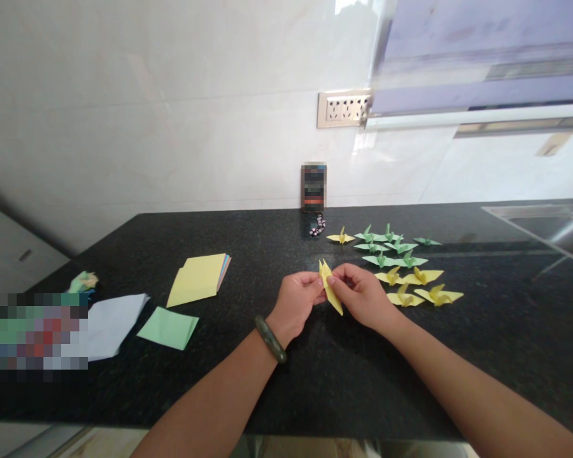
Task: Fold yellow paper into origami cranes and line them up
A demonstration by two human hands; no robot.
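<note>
A folded piece of yellow origami paper [333, 294], narrow and pointed with two tips upward, is held above the dark countertop [277, 394]. My left hand [298, 302] pinches it from the left, fingers closed; a dark bangle circles that wrist. From the right, my right hand [358, 292] grips the same paper, its thumb pressed on the face. Just beyond the right hand stand several yellow paper cranes [421, 276] and several green paper cranes [382, 259]. One more yellow crane [342, 238] sits farther back.
On the left lie a stack of yellow-topped paper [198, 280], a green folded sheet [168, 329], white paper [114, 324] and crumpled paper [83, 282]. A phone [314, 186] with a beaded strap [318, 226] leans on the wall. A sink [554, 222] lies far right.
</note>
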